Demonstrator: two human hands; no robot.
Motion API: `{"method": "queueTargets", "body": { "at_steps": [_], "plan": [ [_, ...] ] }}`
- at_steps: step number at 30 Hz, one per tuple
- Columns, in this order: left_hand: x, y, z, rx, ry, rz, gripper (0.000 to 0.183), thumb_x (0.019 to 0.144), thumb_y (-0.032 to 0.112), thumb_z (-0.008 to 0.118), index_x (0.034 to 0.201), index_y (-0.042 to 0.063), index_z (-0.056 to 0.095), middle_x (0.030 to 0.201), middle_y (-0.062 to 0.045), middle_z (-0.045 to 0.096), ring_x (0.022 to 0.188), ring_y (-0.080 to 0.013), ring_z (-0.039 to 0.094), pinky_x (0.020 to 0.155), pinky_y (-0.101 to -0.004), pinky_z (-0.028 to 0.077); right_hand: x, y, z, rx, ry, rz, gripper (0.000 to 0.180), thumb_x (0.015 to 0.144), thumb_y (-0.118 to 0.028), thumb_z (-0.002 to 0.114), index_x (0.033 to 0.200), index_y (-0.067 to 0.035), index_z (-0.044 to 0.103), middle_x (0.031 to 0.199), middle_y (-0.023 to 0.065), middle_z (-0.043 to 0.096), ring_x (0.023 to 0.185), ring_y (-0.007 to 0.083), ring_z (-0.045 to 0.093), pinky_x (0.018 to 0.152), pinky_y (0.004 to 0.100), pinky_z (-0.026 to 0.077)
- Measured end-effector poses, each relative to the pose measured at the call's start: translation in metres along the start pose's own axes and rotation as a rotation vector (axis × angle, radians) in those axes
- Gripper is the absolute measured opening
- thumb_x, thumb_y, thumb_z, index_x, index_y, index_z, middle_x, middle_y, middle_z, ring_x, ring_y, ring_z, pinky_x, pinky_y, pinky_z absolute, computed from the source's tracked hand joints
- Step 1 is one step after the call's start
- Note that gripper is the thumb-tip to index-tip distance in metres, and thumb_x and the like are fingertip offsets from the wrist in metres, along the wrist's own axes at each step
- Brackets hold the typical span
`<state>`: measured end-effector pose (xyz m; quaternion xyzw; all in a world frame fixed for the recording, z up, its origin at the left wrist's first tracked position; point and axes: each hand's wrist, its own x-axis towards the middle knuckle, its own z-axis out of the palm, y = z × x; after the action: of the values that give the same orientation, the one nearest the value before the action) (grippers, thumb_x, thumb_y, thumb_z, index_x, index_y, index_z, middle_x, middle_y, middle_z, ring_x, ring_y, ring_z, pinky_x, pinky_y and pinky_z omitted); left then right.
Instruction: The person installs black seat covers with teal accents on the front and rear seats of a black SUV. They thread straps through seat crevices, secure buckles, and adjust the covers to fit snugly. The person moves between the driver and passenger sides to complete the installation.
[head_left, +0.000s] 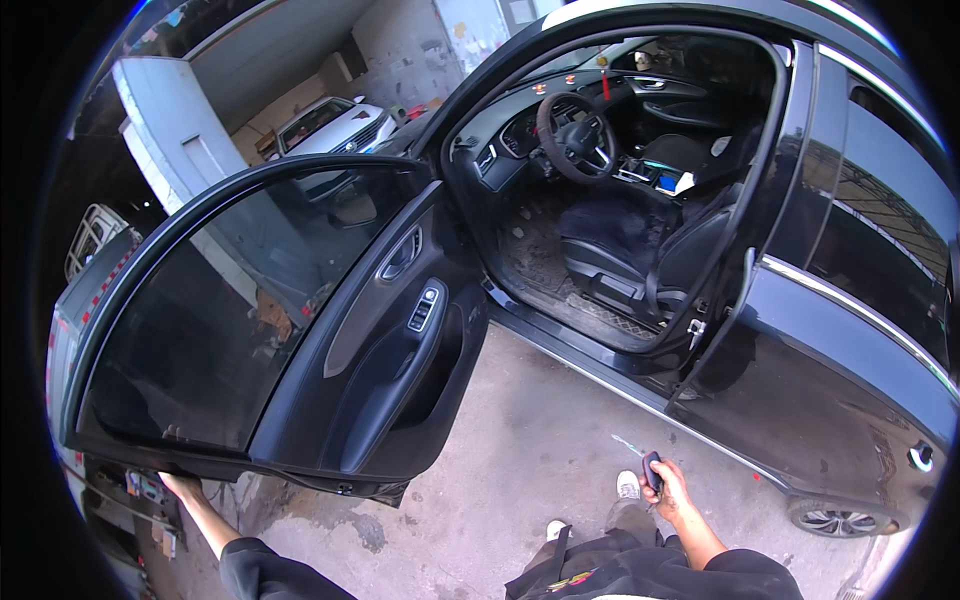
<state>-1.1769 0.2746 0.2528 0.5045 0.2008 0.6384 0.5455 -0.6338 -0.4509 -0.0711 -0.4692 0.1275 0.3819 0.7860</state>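
Observation:
My left hand (181, 484) is at the rear edge of the open front door (390, 360) of a dark car, its fingers partly hidden behind the edge. In my right hand (673, 487) is a small dark object with reddish trim, like a car key fob (652, 471). A thin pale streak runs up-left from its top; I cannot tell whether it belongs to the object or the floor. Beyond the doorway are the driver's seat (622, 229) with a dark plush cover, the steering wheel (576, 139) in a wheel cover, and a dirty floor mat (536, 259).
The closed rear door (810, 375) and a wheel (840, 519) are at right. Behind the open door stand a grey pillar or panel (187, 127) and a white car (330, 124). A larger vehicle (67, 322) is at far left. Stained concrete (480, 480) lies underfoot.

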Motion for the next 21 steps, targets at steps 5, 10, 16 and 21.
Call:
{"method": "queueTargets", "body": {
  "at_steps": [5,10,16,21],
  "plan": [
    [-0.031,-0.014,-0.005,-0.046,-0.033,-0.104,0.052,0.108,0.036,0.037,0.147,0.001,0.041,0.141,-0.025,0.054,0.129,-0.0312,0.054,0.115,-0.0422,0.038,-0.033,0.017,0.003,-0.076,-0.04,0.007,0.029,0.095,-0.026,0.062,0.114,-0.006,0.051,0.078,0.012,0.064,0.052,0.0142,0.055,0.04,0.0241,0.034],
    [-0.067,-0.003,0.03,-0.079,-0.015,-0.063,0.056,0.109,0.036,0.033,0.153,0.001,0.033,0.146,-0.026,0.049,0.133,-0.0319,0.051,0.119,-0.0416,0.033,-0.059,0.022,0.006,-0.066,-0.119,-0.03,0.033,0.096,-0.028,0.062,0.117,-0.006,0.051,0.079,0.01,0.065,0.053,0.0121,0.054,0.041,0.0231,0.035],
    [-0.175,0.0,0.118,-0.15,0.087,0.021,0.061,0.109,0.041,0.035,0.152,-0.001,0.034,0.151,-0.019,0.045,0.141,-0.0263,0.041,0.122,-0.0399,0.023,-0.1,0.023,-0.041,-0.078,-0.108,-0.058,0.032,0.095,-0.029,0.062,0.116,-0.007,0.053,0.08,0.0101,0.066,0.054,0.0119,0.055,0.041,0.0231,0.035],
    [-0.296,-0.031,0.227,-0.114,-0.553,0.032,0.059,0.105,0.04,0.046,0.146,-0.003,0.043,0.146,-0.016,0.051,0.134,-0.0238,0.048,0.118,-0.0395,0.028,-0.139,0.03,-0.115,0.069,0.046,-0.059,0.03,0.095,-0.028,0.062,0.114,-0.006,0.054,0.079,0.0101,0.066,0.053,0.0123,0.055,0.04,0.0238,0.034]
  ]
}}
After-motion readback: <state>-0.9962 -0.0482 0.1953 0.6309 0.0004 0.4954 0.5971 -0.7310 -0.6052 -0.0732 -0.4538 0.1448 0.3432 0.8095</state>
